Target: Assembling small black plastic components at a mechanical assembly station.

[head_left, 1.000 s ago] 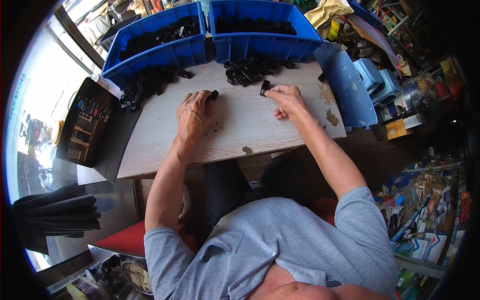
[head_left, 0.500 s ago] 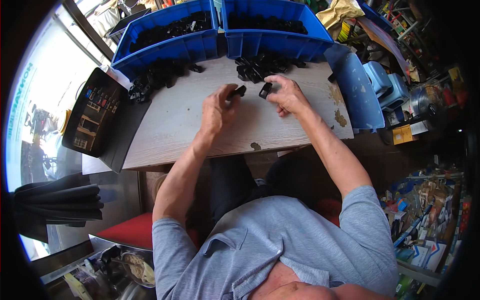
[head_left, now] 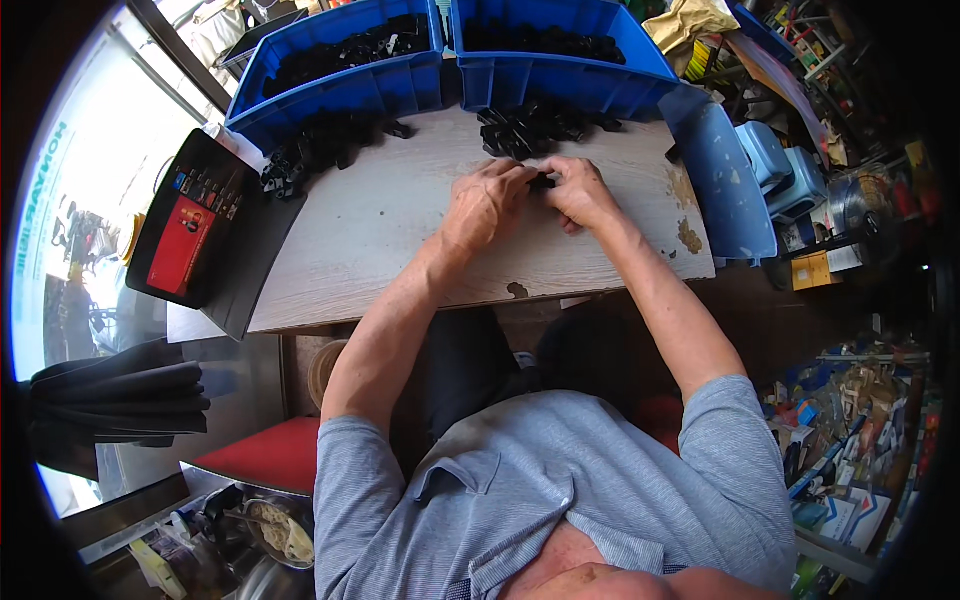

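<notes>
Over the table point(head_left: 380, 240), my left hand point(head_left: 483, 205) and my right hand point(head_left: 583, 190) meet with their fingers closed. Between the fingertips shows a small black plastic part point(head_left: 541, 183), mostly covered by them. Each hand has its own black piece, and the two pieces are now together; whether they are joined cannot be made out. Just beyond my hands lies a heap of similar black parts point(head_left: 530, 128). Farther left is a second pile of black parts point(head_left: 315, 148).
Two blue bins, the left bin point(head_left: 350, 85) and the right bin point(head_left: 570, 88), hold black parts at the table's back. A tablet point(head_left: 185, 225) in a dark case leans at the left. On the right stands a worn blue plastic panel point(head_left: 722, 180) beside light-blue containers point(head_left: 770, 165).
My left hand has moved right to meet my right hand, bringing its black piece against the other. The tablet's screen has changed to a red picture.
</notes>
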`<control>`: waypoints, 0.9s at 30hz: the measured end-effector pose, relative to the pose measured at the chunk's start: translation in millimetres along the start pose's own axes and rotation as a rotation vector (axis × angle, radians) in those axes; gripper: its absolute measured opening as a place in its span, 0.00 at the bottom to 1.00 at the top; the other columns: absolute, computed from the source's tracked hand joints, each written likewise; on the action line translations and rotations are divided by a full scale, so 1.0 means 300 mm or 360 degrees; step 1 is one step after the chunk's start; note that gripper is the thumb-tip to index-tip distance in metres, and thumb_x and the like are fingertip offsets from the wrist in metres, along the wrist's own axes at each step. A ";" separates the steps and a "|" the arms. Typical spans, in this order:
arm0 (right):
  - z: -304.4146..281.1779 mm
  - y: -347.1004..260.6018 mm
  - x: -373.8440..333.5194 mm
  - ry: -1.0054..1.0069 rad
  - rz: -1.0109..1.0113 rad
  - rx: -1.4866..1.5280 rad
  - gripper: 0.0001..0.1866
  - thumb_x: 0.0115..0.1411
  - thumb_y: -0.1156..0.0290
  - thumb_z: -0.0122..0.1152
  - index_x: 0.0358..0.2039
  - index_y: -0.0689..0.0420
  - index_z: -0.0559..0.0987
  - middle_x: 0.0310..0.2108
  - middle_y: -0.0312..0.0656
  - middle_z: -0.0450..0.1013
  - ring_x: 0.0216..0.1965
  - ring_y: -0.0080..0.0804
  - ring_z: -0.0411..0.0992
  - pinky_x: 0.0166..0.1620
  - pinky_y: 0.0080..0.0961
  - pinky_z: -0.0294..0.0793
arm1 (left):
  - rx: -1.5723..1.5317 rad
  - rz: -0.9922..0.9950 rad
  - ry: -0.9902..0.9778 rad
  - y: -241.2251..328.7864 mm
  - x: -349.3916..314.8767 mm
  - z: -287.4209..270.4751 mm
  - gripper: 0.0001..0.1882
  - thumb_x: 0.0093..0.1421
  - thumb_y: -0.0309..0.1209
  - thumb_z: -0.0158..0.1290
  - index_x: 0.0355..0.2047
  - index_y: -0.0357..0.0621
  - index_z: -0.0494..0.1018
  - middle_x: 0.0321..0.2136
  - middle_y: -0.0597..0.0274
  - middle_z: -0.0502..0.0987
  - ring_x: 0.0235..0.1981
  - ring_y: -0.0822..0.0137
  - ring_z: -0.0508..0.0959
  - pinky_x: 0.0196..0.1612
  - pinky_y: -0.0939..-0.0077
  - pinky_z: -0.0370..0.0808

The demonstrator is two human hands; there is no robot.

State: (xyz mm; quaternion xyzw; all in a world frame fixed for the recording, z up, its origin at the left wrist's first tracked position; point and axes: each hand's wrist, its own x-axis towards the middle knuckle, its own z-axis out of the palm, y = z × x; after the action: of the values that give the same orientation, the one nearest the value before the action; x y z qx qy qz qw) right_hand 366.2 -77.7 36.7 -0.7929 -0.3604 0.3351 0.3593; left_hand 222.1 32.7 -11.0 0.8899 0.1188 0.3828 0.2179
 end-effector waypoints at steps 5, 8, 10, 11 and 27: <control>-0.001 0.000 -0.011 0.0051 -0.0040 0.0039 0.18 0.52 0.75 0.62 0.45 0.58 0.80 0.21 0.42 0.76 0.15 0.27 0.73 0.17 0.27 0.75 | 0.0047 0.0167 -0.0209 0.003 0.035 -0.001 0.15 0.57 0.23 0.56 0.45 0.47 0.80 0.41 0.59 0.82 0.42 0.53 0.81 0.44 0.62 0.79; 0.001 0.002 -0.012 0.0040 -0.0029 0.0007 0.17 0.53 0.74 0.61 0.46 0.55 0.80 0.22 0.36 0.73 0.15 0.22 0.70 0.16 0.24 0.72 | 0.0090 0.0272 -0.0318 0.000 0.042 -0.014 0.17 0.56 0.24 0.56 0.46 0.46 0.80 0.42 0.59 0.82 0.43 0.53 0.81 0.44 0.63 0.80; 0.001 0.004 -0.010 -0.0008 -0.0048 0.0014 0.17 0.54 0.74 0.61 0.45 0.56 0.80 0.21 0.35 0.72 0.15 0.22 0.69 0.16 0.23 0.72 | 0.0113 0.0297 -0.0383 0.001 0.043 -0.025 0.17 0.56 0.24 0.56 0.47 0.46 0.80 0.43 0.59 0.82 0.43 0.54 0.81 0.45 0.63 0.79; 0.000 0.012 -0.008 -0.0012 -0.0043 0.0016 0.17 0.54 0.74 0.61 0.45 0.56 0.80 0.21 0.35 0.72 0.15 0.22 0.69 0.16 0.23 0.72 | 0.0140 0.0322 -0.0443 0.004 0.043 -0.028 0.18 0.56 0.24 0.56 0.48 0.46 0.80 0.45 0.58 0.81 0.44 0.54 0.81 0.47 0.62 0.79; -0.023 0.070 -0.017 0.0040 -0.0068 0.0338 0.17 0.53 0.70 0.72 0.42 0.60 0.77 0.14 0.32 0.66 0.14 0.20 0.67 0.16 0.22 0.70 | 0.0471 -0.0089 0.0285 -0.051 0.009 -0.090 0.17 0.58 0.26 0.55 0.48 0.50 0.79 0.39 0.57 0.79 0.42 0.54 0.76 0.43 0.62 0.77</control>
State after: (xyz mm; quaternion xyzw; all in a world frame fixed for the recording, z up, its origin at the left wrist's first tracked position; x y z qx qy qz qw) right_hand 376.0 -94.3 24.6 -0.7466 -0.3351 0.3538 0.4529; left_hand 203.5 55.3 0.0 0.8709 0.2175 0.4327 0.0835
